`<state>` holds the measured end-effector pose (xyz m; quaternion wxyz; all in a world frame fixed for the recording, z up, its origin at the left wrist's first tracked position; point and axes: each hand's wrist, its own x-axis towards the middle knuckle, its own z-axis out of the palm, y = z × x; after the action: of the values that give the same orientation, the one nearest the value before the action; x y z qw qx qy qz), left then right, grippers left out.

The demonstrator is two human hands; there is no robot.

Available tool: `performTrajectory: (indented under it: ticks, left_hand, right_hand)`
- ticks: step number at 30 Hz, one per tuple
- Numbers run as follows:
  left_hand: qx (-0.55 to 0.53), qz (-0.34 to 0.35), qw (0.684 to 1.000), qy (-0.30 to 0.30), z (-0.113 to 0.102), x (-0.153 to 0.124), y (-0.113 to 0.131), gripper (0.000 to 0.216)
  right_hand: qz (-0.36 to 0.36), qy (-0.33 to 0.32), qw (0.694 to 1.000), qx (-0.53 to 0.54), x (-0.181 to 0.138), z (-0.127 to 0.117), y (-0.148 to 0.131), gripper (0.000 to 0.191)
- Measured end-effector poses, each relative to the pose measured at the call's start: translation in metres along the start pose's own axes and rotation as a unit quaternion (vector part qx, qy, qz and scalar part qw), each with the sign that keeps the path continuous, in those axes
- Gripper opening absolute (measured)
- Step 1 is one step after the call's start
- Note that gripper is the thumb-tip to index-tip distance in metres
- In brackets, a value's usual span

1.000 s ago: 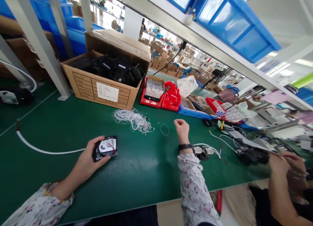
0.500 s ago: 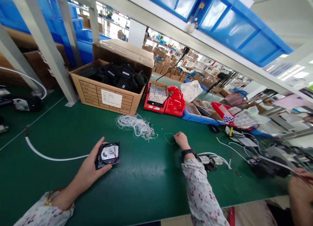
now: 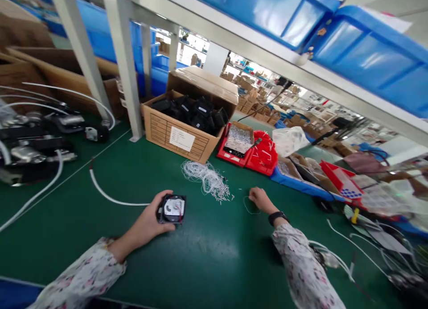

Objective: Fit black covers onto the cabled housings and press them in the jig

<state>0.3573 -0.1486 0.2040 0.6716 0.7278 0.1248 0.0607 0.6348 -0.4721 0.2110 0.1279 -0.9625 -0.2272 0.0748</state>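
Note:
My left hand is closed round the edges of a square black housing, whose open face shows a white plate and a short red wire. A white cable runs leftward from behind that hand to a stripped end on the bench. Over to the right, my right hand pinches a thin pale loop close to the green surface. Between the hands and farther back lies a tangle of thin white loops, with a scatter of tiny screw-like pieces beside it.
A cardboard box of black housings stands at the back, beside red trays and a blue tray of small parts. Cabled metal lamp-like units lie left; more cables lie right. A shelf beam crosses above.
The view has swung left, so the bench and boxes appear farther right. Both hands keep their holds. Another person's hand at the right edge has dropped out of view.

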Motion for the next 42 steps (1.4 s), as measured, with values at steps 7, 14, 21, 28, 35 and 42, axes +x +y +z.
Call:
performTrajectory:
  ticks: [7, 14, 21, 28, 35, 42]
  left_hand:
    - [-0.069, 0.018, 0.996, -0.061, 0.002, 0.012, 0.004, 0.085]
    - [-0.025, 0.039, 0.997, -0.054, -0.001, 0.012, 0.001, 0.086]
    - [-0.035, 0.067, 0.996, -0.046, 0.002, 0.014, -0.005, 0.083]
    - [-0.025, 0.078, 0.996, -0.045, 0.000, 0.013, -0.006, 0.083]
    - [-0.033, 0.062, 0.997, -0.042, -0.001, 0.015, -0.004, 0.086]
    - [-0.036, 0.047, 0.997, -0.045, -0.002, 0.013, -0.002, 0.088]
  right_hand:
    - [-0.004, 0.134, 0.991, 0.011, -0.016, -0.055, -0.045, 0.011]
    - [-0.128, 0.111, 0.981, 0.097, -0.072, -0.108, -0.179, 0.015]
    - [-0.262, -0.131, 0.942, 0.164, -0.114, -0.042, -0.276, 0.012]
    - [-0.255, -0.103, 0.955, 0.110, -0.089, -0.001, -0.278, 0.011]
    - [-0.221, -0.112, 0.959, 0.139, -0.079, -0.017, -0.261, 0.010]
    - [-0.201, -0.108, 0.959, 0.170, -0.070, -0.013, -0.256, 0.008]
